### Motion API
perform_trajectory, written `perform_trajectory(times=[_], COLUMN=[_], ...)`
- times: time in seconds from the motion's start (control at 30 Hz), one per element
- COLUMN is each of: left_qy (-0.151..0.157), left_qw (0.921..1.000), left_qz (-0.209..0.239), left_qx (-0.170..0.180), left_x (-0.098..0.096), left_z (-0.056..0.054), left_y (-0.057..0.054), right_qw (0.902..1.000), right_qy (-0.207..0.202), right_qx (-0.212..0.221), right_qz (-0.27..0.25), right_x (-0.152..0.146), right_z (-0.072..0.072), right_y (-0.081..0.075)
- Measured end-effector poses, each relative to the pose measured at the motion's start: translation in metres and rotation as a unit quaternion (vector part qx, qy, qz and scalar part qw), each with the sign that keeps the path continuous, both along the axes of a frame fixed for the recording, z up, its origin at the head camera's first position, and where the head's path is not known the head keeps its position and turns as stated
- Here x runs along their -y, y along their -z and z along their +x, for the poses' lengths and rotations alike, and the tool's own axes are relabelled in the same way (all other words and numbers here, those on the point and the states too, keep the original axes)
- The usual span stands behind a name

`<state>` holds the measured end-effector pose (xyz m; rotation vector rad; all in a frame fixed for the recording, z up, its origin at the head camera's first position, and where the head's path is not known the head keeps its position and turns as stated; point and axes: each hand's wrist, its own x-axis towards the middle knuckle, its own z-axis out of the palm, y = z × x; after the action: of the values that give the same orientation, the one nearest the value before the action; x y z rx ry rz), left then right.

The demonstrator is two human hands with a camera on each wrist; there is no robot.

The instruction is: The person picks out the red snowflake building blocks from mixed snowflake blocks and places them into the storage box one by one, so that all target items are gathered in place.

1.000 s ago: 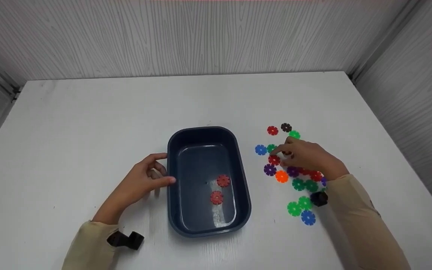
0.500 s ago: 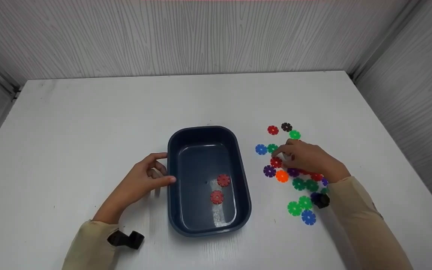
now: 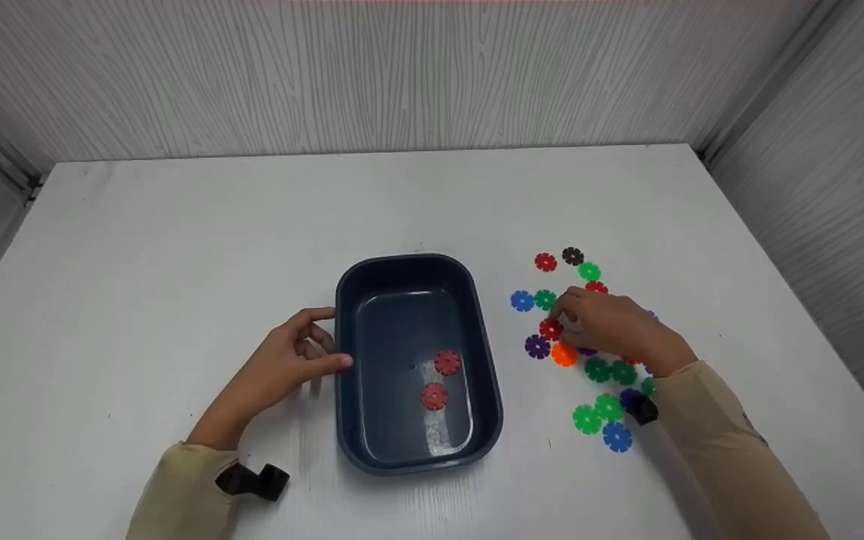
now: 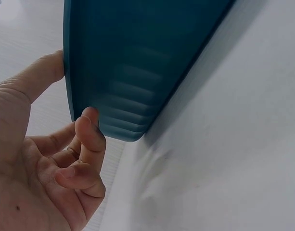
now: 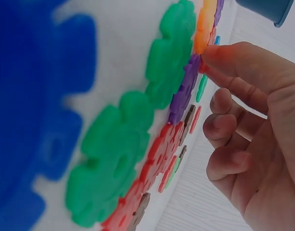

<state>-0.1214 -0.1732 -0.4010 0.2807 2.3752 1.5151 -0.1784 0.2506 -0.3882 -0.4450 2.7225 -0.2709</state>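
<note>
In the head view, my left hand (image 3: 289, 360) holds the left edge of a dark blue plastic basin (image 3: 345, 420), its thumb on the rim and its index finger at the outer wall. The left wrist view shows the other fingers of my left hand (image 4: 60, 159) loosely bent beside the basin wall (image 4: 137, 57). Two red snowflake discs (image 3: 434, 396) lie inside the basin. At the right, my right hand (image 3: 608, 322) pinches a red snowflake disc (image 3: 550, 328) between thumb and index finger, low among the others. The right wrist view shows my right hand (image 5: 253, 130) with its remaining fingers curled.
Several coloured snowflake discs lie around the right hand, among them a blue one (image 3: 522, 301), a purple one (image 3: 538, 346), an orange one (image 3: 564, 355) and a black one (image 3: 573, 256). Grey wood-grain panels (image 3: 402, 75) stand behind the white table (image 3: 214, 232).
My right hand has shifted slightly toward me, and the red and purple snowflake discs near its fingertips have slid a little the same way. Another red disc now shows behind the hand. My left hand stays put.
</note>
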Motion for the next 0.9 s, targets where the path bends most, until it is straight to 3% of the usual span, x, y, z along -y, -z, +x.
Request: perform_trajectory(times=[0.37,0.7,0.9], left_qy=[-0.004,-0.006,-0.003], left_qw=[1.0000,0.9998,0.9999], left_qz=[-0.008,-0.016,-0.009], left_qx=[0.001,0.005,0.004], left_x=[0.0001,0.0002,0.0006], left_z=[0.0009,0.0001,-0.0010], left_y=[-0.0007,-0.0001,0.0012], right_qw=[0.9993,0.9999,0.9994], right_qy=[-0.018,-0.011,-0.034], right_qx=[0.000,0.006,0.000], right_qz=[0.031,-0.001,0.005], right_x=[0.0034,-0.0026,-0.0033], right_z=[0.0010,0.0002,0.0008], right_y=[-0.0004,-0.0010,-0.0029])
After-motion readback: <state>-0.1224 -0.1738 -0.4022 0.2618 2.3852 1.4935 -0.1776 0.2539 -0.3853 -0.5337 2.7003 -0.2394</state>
